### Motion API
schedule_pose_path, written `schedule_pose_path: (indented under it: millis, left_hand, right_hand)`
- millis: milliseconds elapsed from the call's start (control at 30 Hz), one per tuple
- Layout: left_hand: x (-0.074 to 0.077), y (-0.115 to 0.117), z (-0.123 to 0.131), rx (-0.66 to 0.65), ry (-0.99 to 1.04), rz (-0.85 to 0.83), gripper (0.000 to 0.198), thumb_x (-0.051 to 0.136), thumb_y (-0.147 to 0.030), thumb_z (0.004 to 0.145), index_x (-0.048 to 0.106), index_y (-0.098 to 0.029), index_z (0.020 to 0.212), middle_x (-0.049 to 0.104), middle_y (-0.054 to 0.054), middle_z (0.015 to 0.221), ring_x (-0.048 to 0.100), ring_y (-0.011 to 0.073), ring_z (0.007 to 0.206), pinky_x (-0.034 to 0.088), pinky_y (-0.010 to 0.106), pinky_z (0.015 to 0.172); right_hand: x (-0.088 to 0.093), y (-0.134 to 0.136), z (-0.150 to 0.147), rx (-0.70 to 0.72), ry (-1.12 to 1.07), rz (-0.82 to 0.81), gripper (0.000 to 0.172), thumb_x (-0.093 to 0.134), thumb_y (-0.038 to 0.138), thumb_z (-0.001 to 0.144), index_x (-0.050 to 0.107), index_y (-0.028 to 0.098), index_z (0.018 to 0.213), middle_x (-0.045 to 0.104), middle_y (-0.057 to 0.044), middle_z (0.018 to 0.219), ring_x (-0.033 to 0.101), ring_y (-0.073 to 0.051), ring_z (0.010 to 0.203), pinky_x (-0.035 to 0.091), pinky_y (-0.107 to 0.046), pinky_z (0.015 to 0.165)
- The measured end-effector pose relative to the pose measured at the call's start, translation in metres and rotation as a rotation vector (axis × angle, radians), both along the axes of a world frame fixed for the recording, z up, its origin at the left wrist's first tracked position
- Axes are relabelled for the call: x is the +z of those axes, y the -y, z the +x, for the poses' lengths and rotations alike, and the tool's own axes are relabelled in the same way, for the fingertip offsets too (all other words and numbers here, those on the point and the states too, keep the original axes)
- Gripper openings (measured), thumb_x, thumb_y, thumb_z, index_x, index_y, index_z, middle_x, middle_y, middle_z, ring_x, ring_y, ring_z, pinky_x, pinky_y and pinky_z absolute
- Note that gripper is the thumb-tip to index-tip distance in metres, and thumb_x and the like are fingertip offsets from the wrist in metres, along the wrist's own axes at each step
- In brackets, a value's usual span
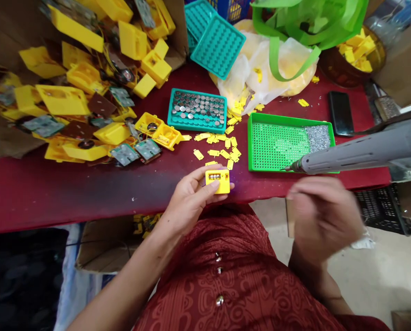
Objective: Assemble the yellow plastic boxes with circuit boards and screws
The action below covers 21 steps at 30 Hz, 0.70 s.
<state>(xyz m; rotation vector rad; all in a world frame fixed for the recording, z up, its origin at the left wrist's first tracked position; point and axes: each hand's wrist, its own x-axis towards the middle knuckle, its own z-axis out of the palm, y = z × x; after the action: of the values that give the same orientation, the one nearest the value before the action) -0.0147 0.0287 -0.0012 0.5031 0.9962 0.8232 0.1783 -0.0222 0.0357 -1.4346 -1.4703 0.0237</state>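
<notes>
My left hand grips a small yellow plastic case at the table's front edge; button cells show in its open slot. My right hand is smeared by motion just below the table edge, under the grey electric screwdriver, and its fingers cannot be made out. The screwdriver's tip points left over the green screw tray, which holds a heap of small screws at its right end.
A teal tray of button cells sits behind small yellow tabs. A pile of yellow housings and circuit boards fills the left. Behind are teal trays, a plastic bag, a green bag, a phone and a bowl of yellow parts.
</notes>
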Motion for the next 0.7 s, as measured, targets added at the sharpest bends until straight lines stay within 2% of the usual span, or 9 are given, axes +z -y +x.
schedule_pose_path:
  millis: [33,133,267,400,500,600,700]
  left_hand:
    - [0.000,0.001,-0.001,-0.003,0.002,-0.001,0.045,0.085,-0.021,0.072,0.068,-0.014,0.113,0.073,0.006,0.105,0.072,0.0146,0.081,0.064,0.024,0.066]
    - [0.001,0.004,-0.005,0.002,0.012,-0.004,0.044,0.085,-0.021,0.072,0.069,-0.014,0.113,0.074,0.006,0.102,0.071,0.0132,0.081,0.063,0.023,0.068]
    - [0.000,0.007,-0.014,-0.015,0.042,-0.039,0.047,0.085,-0.021,0.073,0.068,-0.013,0.116,0.075,0.006,0.104,0.071,0.0124,0.082,0.064,0.023,0.072]
    - [-0.002,0.006,-0.025,-0.011,0.028,-0.027,0.049,0.086,-0.023,0.072,0.068,-0.012,0.115,0.076,0.007,0.104,0.072,0.0122,0.080,0.063,0.021,0.070]
    - [-0.003,0.002,-0.033,0.033,-0.012,0.002,0.049,0.087,-0.024,0.070,0.068,-0.013,0.114,0.077,0.006,0.099,0.074,0.0150,0.080,0.063,0.022,0.068]
    - [-0.004,-0.002,-0.040,0.088,-0.067,0.026,0.046,0.085,-0.023,0.071,0.067,-0.015,0.113,0.077,0.007,0.102,0.076,0.0183,0.081,0.063,0.024,0.069]
    - [-0.004,-0.006,-0.044,0.110,-0.098,0.052,0.043,0.083,-0.023,0.071,0.068,-0.015,0.111,0.077,0.009,0.107,0.076,0.0203,0.084,0.062,0.025,0.069]
  right_hand:
    - [-0.003,-0.001,-0.007,0.077,0.041,-0.099,0.011,0.065,0.013,0.089,0.067,0.024,0.092,0.066,0.001,0.083,0.064,-0.013,0.078,0.054,-0.031,0.070]
    - [-0.018,-0.015,-0.024,0.255,0.076,-0.199,0.010,0.065,0.012,0.090,0.067,0.021,0.093,0.067,-0.001,0.089,0.064,-0.012,0.083,0.055,-0.029,0.075]
    - [-0.036,-0.034,-0.040,0.400,0.163,-0.288,0.007,0.063,0.011,0.091,0.066,0.017,0.087,0.064,-0.002,0.083,0.061,-0.012,0.079,0.052,-0.027,0.072]
    - [-0.039,-0.045,-0.046,0.405,0.176,-0.268,0.011,0.063,0.013,0.092,0.065,0.017,0.081,0.064,-0.001,0.078,0.059,-0.012,0.076,0.050,-0.027,0.070]
    - [-0.037,-0.052,-0.038,0.355,0.244,-0.251,0.012,0.060,0.017,0.095,0.068,0.016,0.086,0.066,-0.003,0.081,0.059,-0.014,0.079,0.049,-0.029,0.074]
    - [-0.038,-0.060,-0.029,0.253,0.505,-0.282,0.020,0.052,0.017,0.099,0.071,0.016,0.091,0.068,-0.008,0.091,0.053,-0.020,0.087,0.043,-0.036,0.078]
    - [-0.044,-0.065,-0.028,0.242,0.797,-0.388,0.025,0.047,0.017,0.100,0.070,0.017,0.089,0.069,-0.009,0.100,0.046,-0.024,0.091,0.034,-0.040,0.074]
